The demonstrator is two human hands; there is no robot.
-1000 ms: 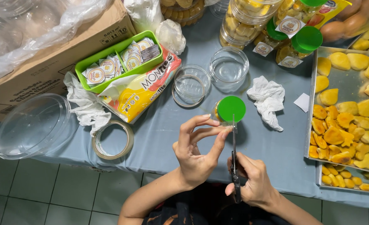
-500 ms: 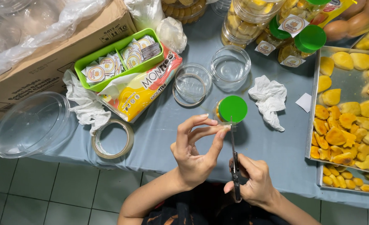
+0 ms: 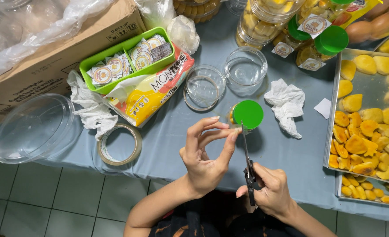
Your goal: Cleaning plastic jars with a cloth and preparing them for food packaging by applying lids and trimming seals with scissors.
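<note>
A: Green-lidded jar [image 3: 245, 115] sits on the blue cloth, same spot as half a second back. Your left hand [image 3: 205, 156] stays just below it, fingertips pinched together; on what, can't tell.

B: Right hand [image 3: 269, 188]?

A: Clamped on black scissors [image 3: 247, 164], blades up, tip at the lid. Crumpled white tissue [image 3: 286, 105] right of the jar.

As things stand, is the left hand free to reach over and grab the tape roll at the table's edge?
Probably not yet. The left hand is pinching something thin beside the green-lidded jar, at the scissors in the right hand. The way to the tape roll looks open.
</note>
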